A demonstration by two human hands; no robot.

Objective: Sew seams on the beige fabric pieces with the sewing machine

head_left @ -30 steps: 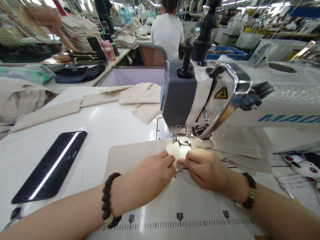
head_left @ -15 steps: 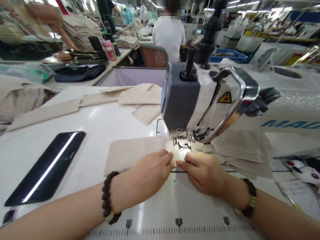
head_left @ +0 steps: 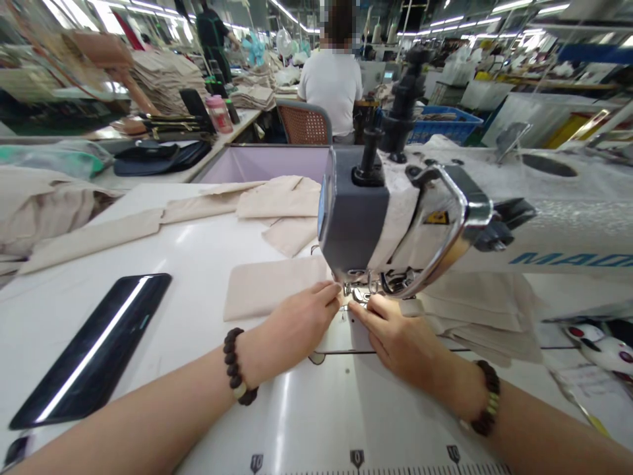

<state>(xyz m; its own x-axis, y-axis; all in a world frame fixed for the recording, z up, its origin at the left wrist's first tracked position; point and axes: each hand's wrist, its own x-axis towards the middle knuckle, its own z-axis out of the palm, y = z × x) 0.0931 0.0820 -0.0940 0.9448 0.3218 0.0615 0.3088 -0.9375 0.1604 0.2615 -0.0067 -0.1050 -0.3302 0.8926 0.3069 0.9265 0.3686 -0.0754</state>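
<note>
A flat beige fabric piece (head_left: 271,285) with rounded corners lies on the white table left of the needle area. My left hand (head_left: 301,326) rests over its near right part, fingers pressed together at the edge. My right hand (head_left: 405,336) is closed, the index finger pointing forward and its tip at the fabric's right edge. Both hands' fingertips almost meet just before the metal presser foot (head_left: 362,295) of the sewing machine (head_left: 353,211). The machine head hides the fabric's far right corner, and the thumbs are mostly hidden.
Stacked beige pieces (head_left: 479,310) lie under the machine arm at right. A beige strip (head_left: 99,237) and loose pieces (head_left: 279,198) stretch across the back. A black phone-like slab (head_left: 93,349) lies at left. Beyond, a person in white (head_left: 330,86) sits facing away.
Both hands and the fabric piece have moved forward, away from me, closer under the presser foot. The fabric's left edge has shifted right. The view has tilted up slightly.
</note>
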